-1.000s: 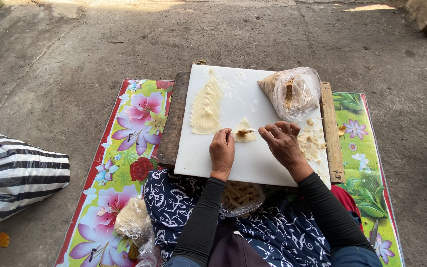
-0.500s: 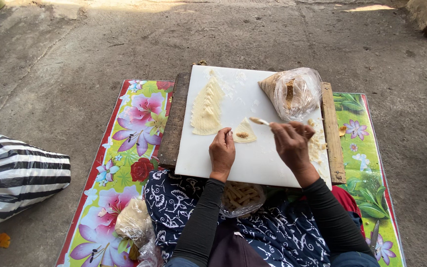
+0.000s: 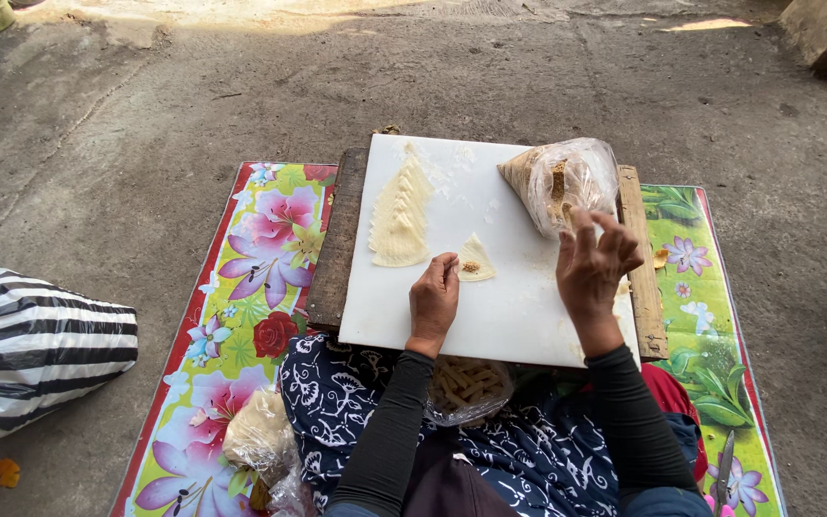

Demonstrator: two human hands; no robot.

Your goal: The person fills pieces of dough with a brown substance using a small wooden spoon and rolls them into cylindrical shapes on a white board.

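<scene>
Two bags of food lie nearest: one clear bag of fried rolled sticks (image 3: pixel 466 388) on the lap just behind the left wrist, and one bag of pale dough (image 3: pixel 258 436) on the flowered mat (image 3: pixel 241 287) well to the left of it. One pair of hands works above them on one white cutting board (image 3: pixel 509 306). The left hand (image 3: pixel 433 302) rests flat on the board, fingers (image 3: pixel 447 268) loosely curled and gripping nothing, their tips touching the near left edge of one small triangular dough wrapper (image 3: pixel 476 258) with a dab of brown filling on it. The right hand (image 3: pixel 593 268) is lifted off the board, fingers (image 3: pixel 614 235) spread and bent; whether they pinch anything I cannot tell. The wrapper lies to the left of these fingers, apart from them. Just beyond the right fingertips sits one clear plastic bag of filling (image 3: pixel 557 182). Beyond the left fingers lies one fanned stack of dough wrappers (image 3: pixel 399 215). One striped bag (image 3: pixel 31 349) lies far left.
</scene>
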